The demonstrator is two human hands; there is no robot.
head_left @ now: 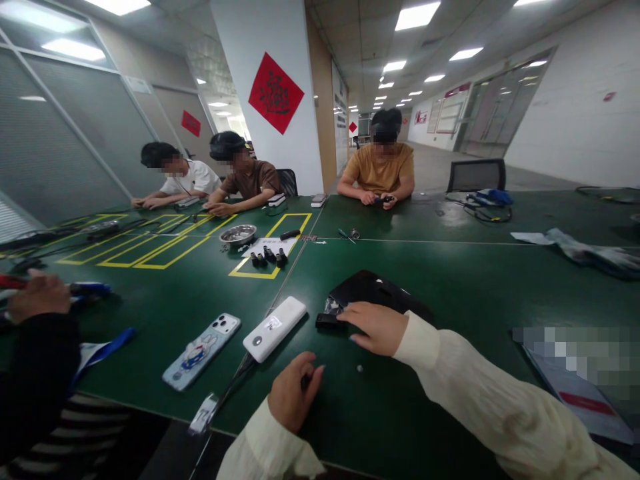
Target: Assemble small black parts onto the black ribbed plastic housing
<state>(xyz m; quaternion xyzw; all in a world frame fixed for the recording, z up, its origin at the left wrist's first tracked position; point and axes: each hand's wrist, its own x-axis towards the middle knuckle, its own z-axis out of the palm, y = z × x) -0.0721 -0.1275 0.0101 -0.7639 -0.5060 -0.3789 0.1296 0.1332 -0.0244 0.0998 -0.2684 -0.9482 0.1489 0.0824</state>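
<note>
Head view, looking forward and down over the green bench (430,413). Right hand (375,328) reaches in palm down, fingers laid out flat, thumb standing apart from them; fingertips touch the right end of the black case (327,322), which lies on the bench just in front of the black pouch (373,288). Crumpled clear plastic (331,305) sits against the case's far side. Left hand (293,393) is near the bench's edge, fingers curled, thumb against forefinger, pinching what looks like a small black piece (305,382); mostly hidden, so not certain. Between the hands, a white bit (359,368) on the bench. Left of the case, the power bank (275,330), then the phone (201,352). Farther off, a metal bowl (238,235) and some black knobs (270,257). Across the bench, a co-worker (377,167) handles something dark. On handling, my judgement: the case looks light and apt to skid, so bring the thumb round to its near side and steady it between thumb and fingers; keep the plastic from under the fingertips; hold the left pinch snug; lift the cuffs clear of the white bit, easily swept away.
</note>
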